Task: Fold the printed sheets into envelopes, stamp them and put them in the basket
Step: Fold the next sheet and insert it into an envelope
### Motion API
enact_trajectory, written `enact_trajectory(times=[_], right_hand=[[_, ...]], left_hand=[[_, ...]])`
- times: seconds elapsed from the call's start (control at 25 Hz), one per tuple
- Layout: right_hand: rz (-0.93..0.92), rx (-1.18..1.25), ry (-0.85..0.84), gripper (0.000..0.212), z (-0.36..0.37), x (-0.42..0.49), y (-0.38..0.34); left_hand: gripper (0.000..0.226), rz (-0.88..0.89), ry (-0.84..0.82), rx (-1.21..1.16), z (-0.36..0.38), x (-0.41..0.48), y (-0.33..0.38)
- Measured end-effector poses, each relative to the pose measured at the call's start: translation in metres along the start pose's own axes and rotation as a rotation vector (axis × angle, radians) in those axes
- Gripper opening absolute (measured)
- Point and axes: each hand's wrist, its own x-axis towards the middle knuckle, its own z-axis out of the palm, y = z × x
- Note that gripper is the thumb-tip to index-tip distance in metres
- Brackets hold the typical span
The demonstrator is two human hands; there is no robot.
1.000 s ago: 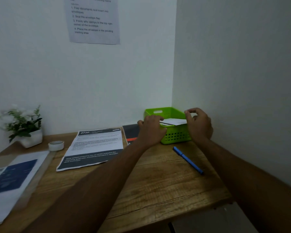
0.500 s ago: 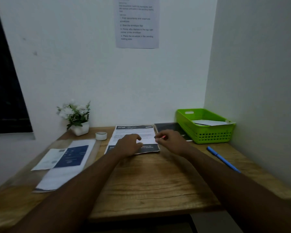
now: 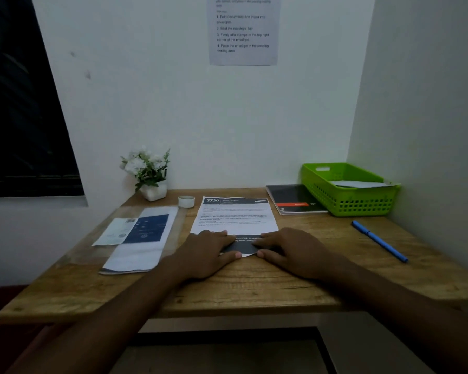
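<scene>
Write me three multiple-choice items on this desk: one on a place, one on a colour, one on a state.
1. Where does the pen lie?
A. on the table, right of the printed sheet
B. in a cup
C. on the floor

2. What colour is the basket?
A. red
B. green
C. grey

3. How do the left hand and right hand lie?
A. raised in the air
B. gripping the pen
C. flat on the near end of the printed sheet

Key:
1 A: the pen lies on bare wood to the right of the printed sheet.
2 B: its latticed walls are bright green.
3 C: both hands rest on that end with fingers straight.
</scene>
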Motion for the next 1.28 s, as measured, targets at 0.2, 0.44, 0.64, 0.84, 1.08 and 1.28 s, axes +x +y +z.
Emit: enact_trajectory(times=[0.2, 0.44, 0.64, 0.84, 1.08, 1.28], right_hand=[[-0.053, 0.026, 0.035, 0.042, -0.009, -0.040, -0.012], [-0.044, 0.075, 0.047, 0.051, -0.005, -0.071, -0.016], [0.078, 0.372, 0.095, 0.053, -0.017, -0.062, -0.013], [0.136, 0.383, 0.155, 0.019, -0.003, -0.001, 0.019], [0.156, 0.056, 0.084, 0.022, 0.015, 0.072, 0.061], [0.141, 0.034, -0.019, 0.056, 0.029, 0.094, 0.078]], left_hand=[[0.058, 0.020, 0.092, 0.062, 0.015, -0.037, 0.020], [0.060, 0.042, 0.110, 0.051, 0.019, -0.067, 0.041], [0.068, -0.066, 0.090, -0.220, -0.007, -0.057, 0.025], [0.044, -0.131, 0.127, -0.557, -0.013, 0.011, -0.032], [0.051, -0.247, 0.133, -0.463, -0.006, 0.073, -0.077], [0.094, -0.244, 0.138, -0.413, 0.014, 0.091, -0.091]])
